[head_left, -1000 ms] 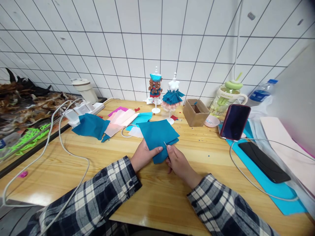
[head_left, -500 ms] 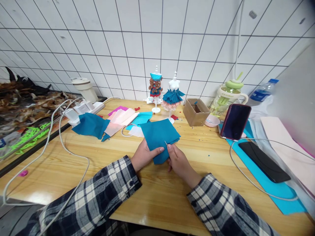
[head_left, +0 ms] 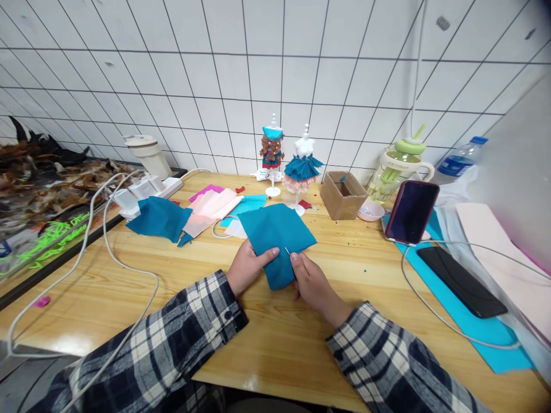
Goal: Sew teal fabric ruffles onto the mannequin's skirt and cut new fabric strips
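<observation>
Where the hands meet: teal cloth (head_left: 275, 229), held up over the near middle of the table (head_left: 267, 344), spread almost flat, one corner pointing toward the person.
Left hand (head_left: 246, 268): closed on the left edge of the cloth, thumb laid on top, the other fingers mostly hidden underneath.
Right hand (head_left: 313, 285): pinching a sliver between thumb and forefinger at the right edge of the cloth, other fingers curled below; whether cloth is caught in that same pinch, I cannot tell.
Sliver (head_left: 287, 250): thin, pale, needle-like, slanting up and left from the right fingertips over the cloth.
Bottle (head_left: 454, 166): blue cap and blue label, its white marks too blurred to read.
Jug (head_left: 396, 166): green lid, lettering on the pale band and on the lower body, too small to make out.
Phones: one (head_left: 412, 211) propped up, screen dark; another (head_left: 462, 281) lying on a blue sheet (head_left: 501, 360).
Dress forms: one (head_left: 272, 152) with brown bows, one (head_left: 303, 167) in a teal and peach skirt.
Box (head_left: 343, 195): brown, open-topped, beside a pink dish (head_left: 371, 212).
</observation>
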The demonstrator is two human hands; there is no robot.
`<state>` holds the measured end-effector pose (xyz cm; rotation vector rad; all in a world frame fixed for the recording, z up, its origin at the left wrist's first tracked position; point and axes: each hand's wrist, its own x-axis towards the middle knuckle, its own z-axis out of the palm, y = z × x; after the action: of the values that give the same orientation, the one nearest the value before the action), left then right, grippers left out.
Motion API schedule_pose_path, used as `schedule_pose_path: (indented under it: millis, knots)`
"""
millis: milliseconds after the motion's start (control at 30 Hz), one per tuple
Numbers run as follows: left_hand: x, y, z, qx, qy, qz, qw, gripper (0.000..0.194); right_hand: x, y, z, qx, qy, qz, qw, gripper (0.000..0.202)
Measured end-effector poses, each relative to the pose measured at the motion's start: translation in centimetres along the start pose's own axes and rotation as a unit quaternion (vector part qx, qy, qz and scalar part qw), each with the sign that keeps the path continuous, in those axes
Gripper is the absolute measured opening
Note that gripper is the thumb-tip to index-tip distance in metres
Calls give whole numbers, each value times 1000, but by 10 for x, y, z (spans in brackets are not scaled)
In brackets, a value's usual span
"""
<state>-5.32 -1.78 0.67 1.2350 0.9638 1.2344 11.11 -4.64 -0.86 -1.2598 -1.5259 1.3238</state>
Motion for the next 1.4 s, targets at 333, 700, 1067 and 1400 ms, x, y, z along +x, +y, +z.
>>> schedule_pose_path:
  millis: [333,700,1067,1400]
  knots:
    - [0,0,0,8,-13,14,1000,53,1,1,0,-3,10,2,1000,43]
    - [-2,1,1,17,-30,4,999,58,0,-7,-1,26,4,26,999,46]
    - [-2,0,2,24,-29,4,999,62,0,-5,-1,5,14,20,1000,44]
    - [-2,0,2,42,-44,6,998,60,1,-7,-2,-20,35,-25,999,46]
